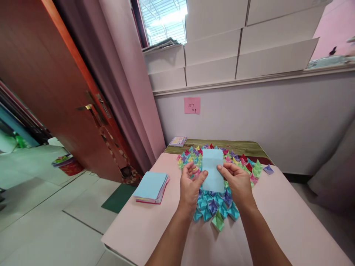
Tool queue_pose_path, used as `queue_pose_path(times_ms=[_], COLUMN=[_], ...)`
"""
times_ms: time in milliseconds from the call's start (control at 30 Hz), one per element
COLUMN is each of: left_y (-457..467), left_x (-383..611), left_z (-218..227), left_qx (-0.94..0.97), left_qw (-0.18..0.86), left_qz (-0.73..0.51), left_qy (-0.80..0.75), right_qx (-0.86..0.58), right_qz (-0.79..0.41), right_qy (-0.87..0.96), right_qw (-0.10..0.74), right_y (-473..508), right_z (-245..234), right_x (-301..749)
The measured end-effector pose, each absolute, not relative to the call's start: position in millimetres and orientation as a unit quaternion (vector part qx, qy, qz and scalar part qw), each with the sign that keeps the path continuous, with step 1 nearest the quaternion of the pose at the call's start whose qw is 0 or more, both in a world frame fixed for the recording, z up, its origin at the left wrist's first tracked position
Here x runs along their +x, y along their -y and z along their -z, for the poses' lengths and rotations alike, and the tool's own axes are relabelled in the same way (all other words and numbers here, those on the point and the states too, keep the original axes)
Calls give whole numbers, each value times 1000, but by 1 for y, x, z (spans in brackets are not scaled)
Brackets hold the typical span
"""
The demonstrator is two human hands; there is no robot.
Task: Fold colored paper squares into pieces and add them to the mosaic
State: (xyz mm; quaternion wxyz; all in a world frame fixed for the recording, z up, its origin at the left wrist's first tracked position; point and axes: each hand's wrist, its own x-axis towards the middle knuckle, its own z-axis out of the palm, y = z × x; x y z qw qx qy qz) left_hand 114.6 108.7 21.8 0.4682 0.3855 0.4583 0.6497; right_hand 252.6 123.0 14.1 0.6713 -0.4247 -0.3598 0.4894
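Note:
A light blue rectangular sheet of paper (213, 162) with a crease across it is upright in front of me. My right hand (237, 181) pinches its right edge, thumb in front and fingers partly hidden behind. On the left side, the thumb of my left hand (191, 186) touches the sheet's edge, while its other fingers curl loosely apart from the paper. Below and behind the sheet lie many folded paper pieces (213, 207) in turquoise, purple, green, pink, red and yellow. One green piece (218, 222) sits at their near end.
A stack of coloured paper (152, 185), blue on top, lies on the left of the pink table (288, 214). A lone purple folded piece (268, 169) is at the right. Small printed cards (178, 141) rest at the back left. A pink note (192, 106) hangs on the wall.

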Motion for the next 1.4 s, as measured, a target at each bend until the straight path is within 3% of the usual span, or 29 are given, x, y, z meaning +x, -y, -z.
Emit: queue_pose_path(times_ms=[133, 267, 400, 567, 700, 900, 1067, 1233, 1400], left_y=[-97, -87, -82, -79, -71, -68, -71, -66, -64], left_x=[120, 115, 94, 82, 99, 108, 91, 96, 102], left_z=[-24, -30, -37, -46, -43, -29, -30, -35, -30], left_qx=[336, 390, 464, 333, 248, 254, 220, 264, 330], left_qw=[642, 577, 520, 480, 527, 562, 540, 568, 581], left_qz=[-538, -551, -526, -685, -745, -688, -688, -657, -610], left_qy=[-430, -460, -487, -436, -325, -384, -432, -420, -425], right_qx=[-386, -367, -427, -413, -410, -387, -415, -355, -336], right_qz=[-524, -559, -513, -525, -530, -555, -362, -281, -230], right_qy=[308, 368, 416, 475, 441, 477, 571, 740, 780], right_qw=[693, 646, 618, 573, 598, 561, 609, 496, 476], right_y=[-122, -119, -117, -112, -104, -96, -101, -106, -107], right_z=[-15, -16, -18, -18, -12, -7, -15, -17, -16], right_x=[244, 246, 261, 260, 233, 215, 252, 282, 282])
